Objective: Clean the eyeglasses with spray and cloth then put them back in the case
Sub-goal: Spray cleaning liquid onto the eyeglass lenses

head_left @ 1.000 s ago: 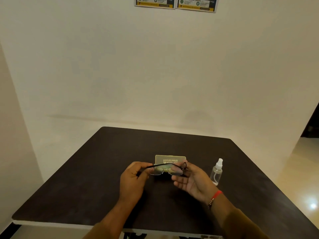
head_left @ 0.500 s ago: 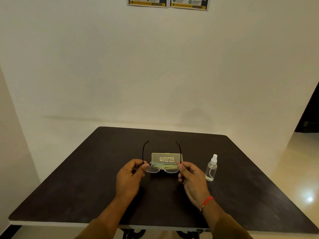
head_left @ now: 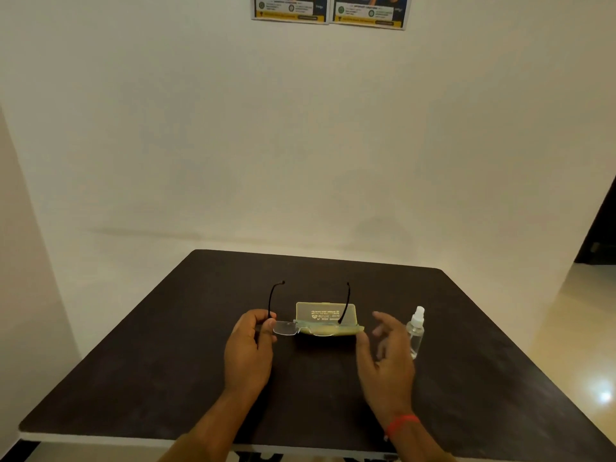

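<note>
Eyeglasses (head_left: 301, 323), one pair, hang above the middle of the desk (head_left: 166, 345), with both thin black temples unfolded and pointing toward the far edge. My left hand (head_left: 248, 355) is clamped on them at the left hinge, thumb and fingers pinched just where the temple meets the clear lens. The right lens sits in front of the case, so its outline partly blends with it.

My right hand (head_left: 386, 355) holds nothing; its fingers are spread apart and slightly blurred, just right of the glasses' right end and not touching them. A single red thread band (head_left: 400, 425) circles that wrist.

One case (head_left: 326, 320), pale yellow-green, lies on the desk behind the glasses, about midway between the left and right edges. Its lid stands up with small printed text on the inner face, too small to read. I cannot tell whether a cloth lies in it.

One small clear spray bottle (head_left: 416, 331) with a white nozzle stands upright on the desk to the right of the case, nearer the right edge, just beyond my right hand's fingers.

Two posters (head_left: 328, 10) hang side by side on the wall past the far edge of the desk.
</note>
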